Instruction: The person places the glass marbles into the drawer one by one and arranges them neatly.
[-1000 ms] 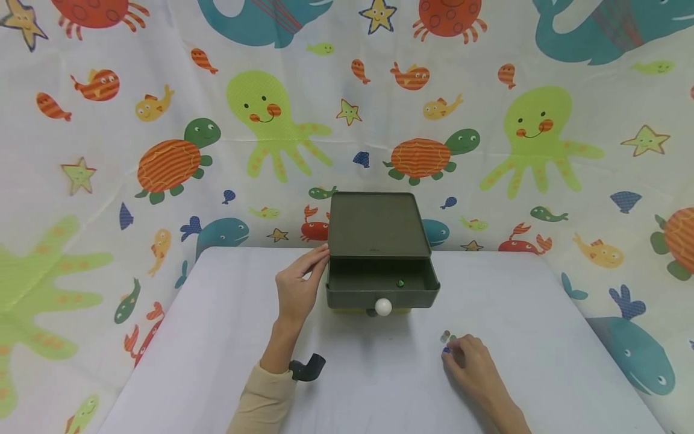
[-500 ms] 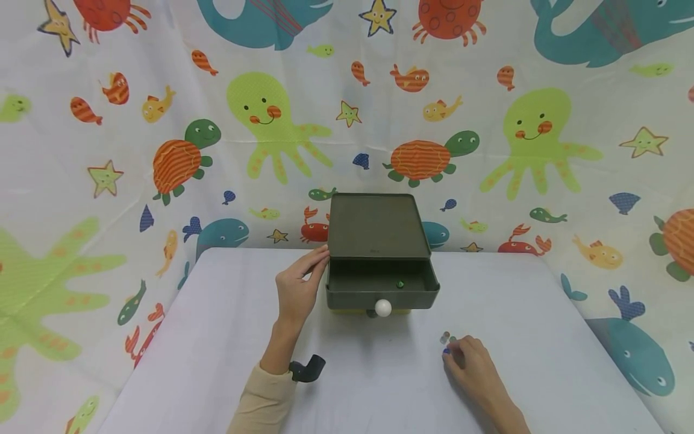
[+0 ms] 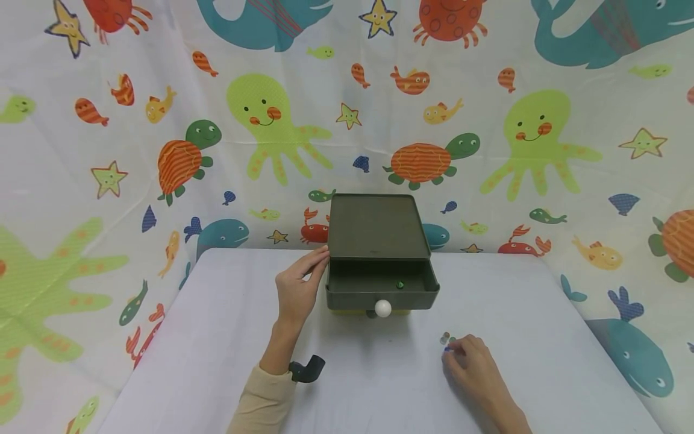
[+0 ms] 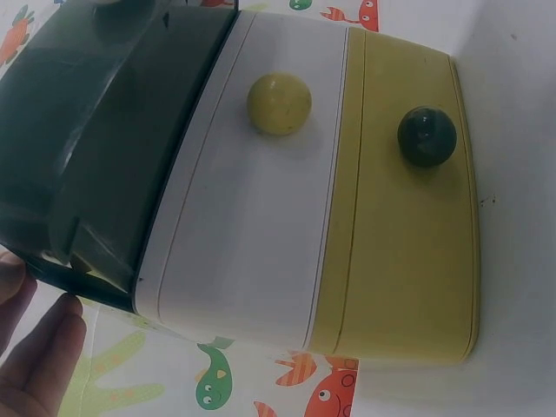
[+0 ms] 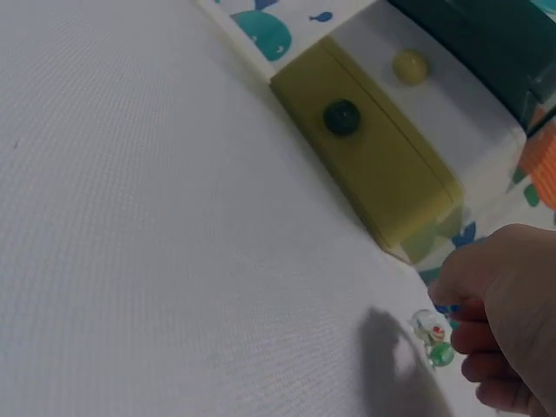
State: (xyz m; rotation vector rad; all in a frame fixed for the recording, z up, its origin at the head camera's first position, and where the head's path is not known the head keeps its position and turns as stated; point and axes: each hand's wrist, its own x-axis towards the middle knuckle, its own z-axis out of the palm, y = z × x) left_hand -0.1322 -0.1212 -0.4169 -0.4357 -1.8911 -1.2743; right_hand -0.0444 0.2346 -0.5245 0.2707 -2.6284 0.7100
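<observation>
A small cabinet stands in the middle of the table, its dark green top drawer (image 3: 355, 301) pulled out. Inside that drawer lies a green marble (image 3: 400, 284). My left hand (image 3: 297, 288) reaches up to the cabinet's left side, the fairly straight fingers (image 4: 54, 352) touching the edge by the green drawer. My right hand (image 3: 477, 363) is low over the table at the right, pinching a blue marble (image 3: 447, 349) between thumb and fingertips. Close beside these fingertips lie a clear marble (image 5: 428, 326) and a green marble (image 5: 441, 354) on the table.
Under the green drawer are a white drawer (image 4: 252, 200) with a yellow knob (image 4: 279, 103) and a yellow drawer (image 4: 404, 234) with a dark green knob (image 4: 426, 136). A white knob (image 3: 382, 308) juts from the top drawer. A sea-animal cloth (image 3: 347, 72) hangs behind the white table (image 3: 217, 337).
At the left, the pattern of the hanging cloth has shifted to the right. The right fingertips have moved slightly at the blue marble. My left hand and the drawer stay where they were.
</observation>
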